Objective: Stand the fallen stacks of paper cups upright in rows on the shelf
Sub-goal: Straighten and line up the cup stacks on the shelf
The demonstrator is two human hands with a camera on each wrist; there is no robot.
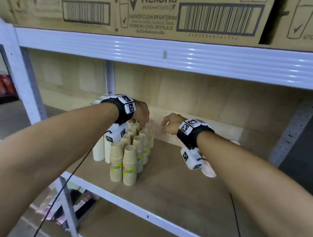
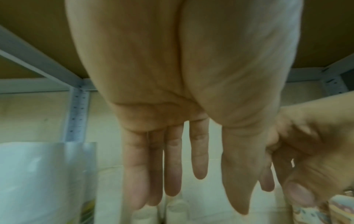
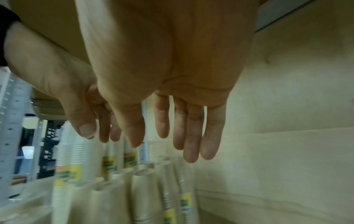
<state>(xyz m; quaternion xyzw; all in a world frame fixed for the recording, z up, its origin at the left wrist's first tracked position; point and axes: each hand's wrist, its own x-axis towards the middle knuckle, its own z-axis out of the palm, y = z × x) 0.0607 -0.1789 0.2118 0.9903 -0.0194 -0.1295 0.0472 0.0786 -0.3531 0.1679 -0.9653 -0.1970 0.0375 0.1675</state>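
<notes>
Several upright stacks of beige paper cups (image 1: 130, 163) with yellow-green labels stand in rows at the left of the shelf board (image 1: 176, 189). My left hand (image 1: 142, 116) hovers over the rear stacks with fingers (image 2: 173, 174) straight and hanging down, holding nothing. My right hand (image 1: 168, 126) hangs just right of the rows, fingers (image 3: 189, 136) straight and empty, above the cup tops (image 3: 141, 197). A fallen stack with a pink pattern (image 1: 209, 170) lies on the shelf under my right wrist, mostly hidden by it, and shows again (image 2: 341, 210) at the frame corner.
White cup stacks (image 1: 98, 150) stand left of the beige rows, one wrapped in plastic (image 2: 47, 174). The upper shelf beam (image 1: 173, 54) runs low overhead and carries cardboard boxes (image 1: 156, 12). A white upright post (image 1: 19, 73) bounds the left side.
</notes>
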